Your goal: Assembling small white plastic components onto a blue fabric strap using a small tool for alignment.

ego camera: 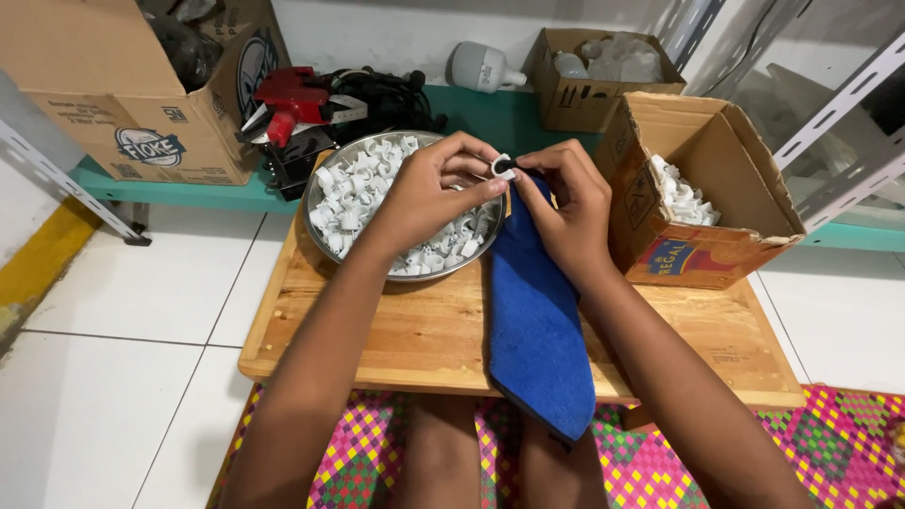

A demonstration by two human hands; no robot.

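A white tiled floor (141,311) ran up to a pale wall, with a green ledge (490,113) along its foot and grey metal shelf legs at both sides. Seen from the head camera, a person sat on a bright woven mat (660,471) with knees tucked under a low wooden board (415,339) that served as a work table.

On the far left of the board sat a round metal bowl (325,240) heaped with small white plastic clips (363,193), close enough to reach without leaning. At the far right an open cardboard box (702,179) stood tilted toward the person, more white clips showing inside it.

A blue cloth (537,320) lay lengthwise down the middle of the board, its near end hanging over the edge above the knees.

Both hands met just above the far end of the cloth. The left hand (429,193) came in over the bowl, thumb and forefinger pinching a single white clip (502,166). The right hand (570,207) faced it, fingers curled and pressed to the same clip and to the cloth's top edge, seemingly to steady the small piece between both hands.

Further back, a large cardboard box (123,85) stood at the far left, beside a red tool (287,99) and a tangle of black cable (377,94). A white bulb (481,66) and a smaller box (584,80) rested on the ledge.
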